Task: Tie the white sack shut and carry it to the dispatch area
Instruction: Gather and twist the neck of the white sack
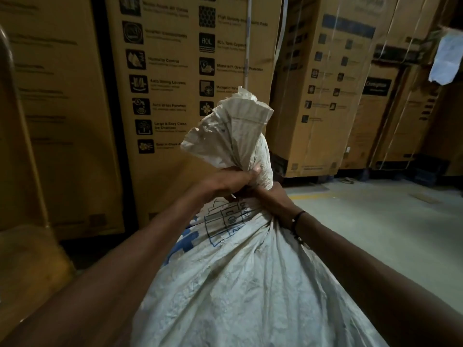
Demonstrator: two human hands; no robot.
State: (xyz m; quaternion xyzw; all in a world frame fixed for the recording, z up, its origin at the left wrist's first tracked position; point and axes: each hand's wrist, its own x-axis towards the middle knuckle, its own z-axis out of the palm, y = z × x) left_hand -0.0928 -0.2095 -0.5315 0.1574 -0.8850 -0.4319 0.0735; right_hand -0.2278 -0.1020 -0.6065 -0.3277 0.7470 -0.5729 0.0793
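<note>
A large white woven sack [240,279] with blue print fills the lower middle of the head view. Its mouth is gathered into a bunched neck, and the loose top fans upward above my hands. My left hand [225,182] grips the neck from the left, fingers curled round the bunched fabric. My right hand [274,200] grips the neck from the right, just below and behind the left. A dark beaded band sits on my right wrist. No cord or tie shows.
Tall cardboard appliance boxes [190,78] stand close behind the sack and to the left. More strapped boxes [325,91] are stacked at the right on low pallets. Open concrete floor [390,221] stretches to the right. A pale bag [446,58] hangs at the upper right.
</note>
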